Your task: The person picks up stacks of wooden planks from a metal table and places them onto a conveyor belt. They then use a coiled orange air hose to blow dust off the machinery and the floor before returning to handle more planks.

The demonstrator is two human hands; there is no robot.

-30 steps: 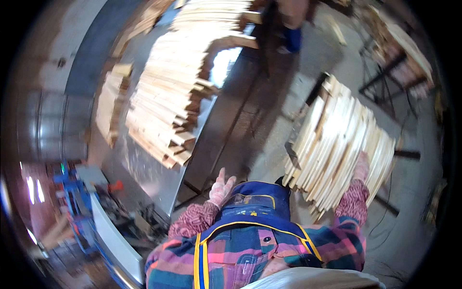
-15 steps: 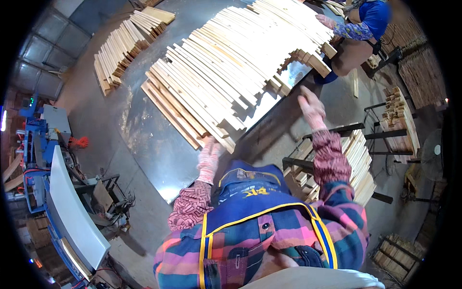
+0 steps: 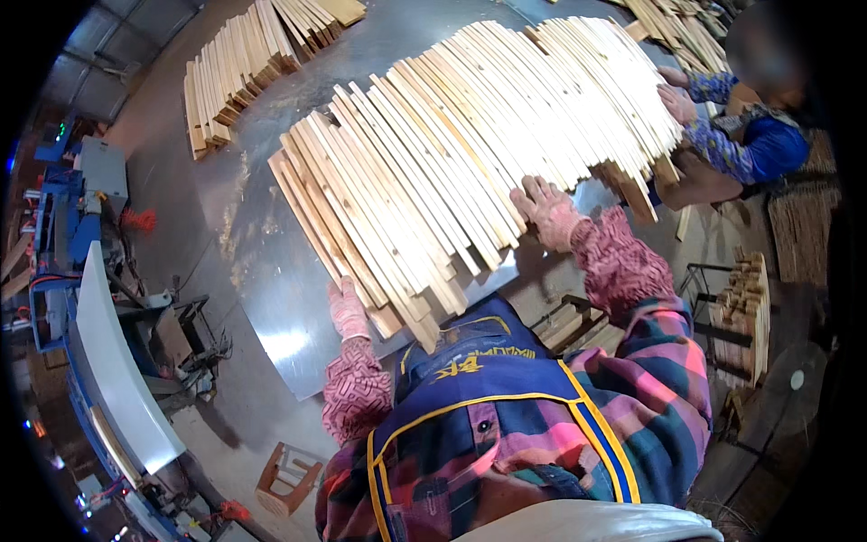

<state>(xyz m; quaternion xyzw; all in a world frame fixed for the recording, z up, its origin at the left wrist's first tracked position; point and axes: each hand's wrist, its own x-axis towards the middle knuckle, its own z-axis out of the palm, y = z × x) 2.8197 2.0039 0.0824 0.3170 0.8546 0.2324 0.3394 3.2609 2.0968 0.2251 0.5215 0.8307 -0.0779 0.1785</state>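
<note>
A wide row of pale wooden strips (image 3: 452, 135) lies side by side on a metal-topped table (image 3: 280, 348), their near ends uneven. My left hand (image 3: 348, 312), in a pinkish glove, is against the near end of the leftmost strips with its fingers stretched out. Farther right, my right hand (image 3: 548, 212) rests with spread fingers against the near ends of strips in the middle of the row. Neither hand is wrapped round a strip. The undersides of both hands are hidden.
Across at the right, a co-worker's gloved hands (image 3: 677, 104) touch the row's right end. Another group of strips (image 3: 239, 77) lies at the far left of the table. A wooden stool (image 3: 289, 479) and blue machinery (image 3: 81, 235) stand left; a rack of strips (image 3: 741, 316) stands right.
My right hand has come from beside the table onto the strip ends. My left hand has shifted to the row's left edge. The co-worker has both hands at the row; the view has shifted.
</note>
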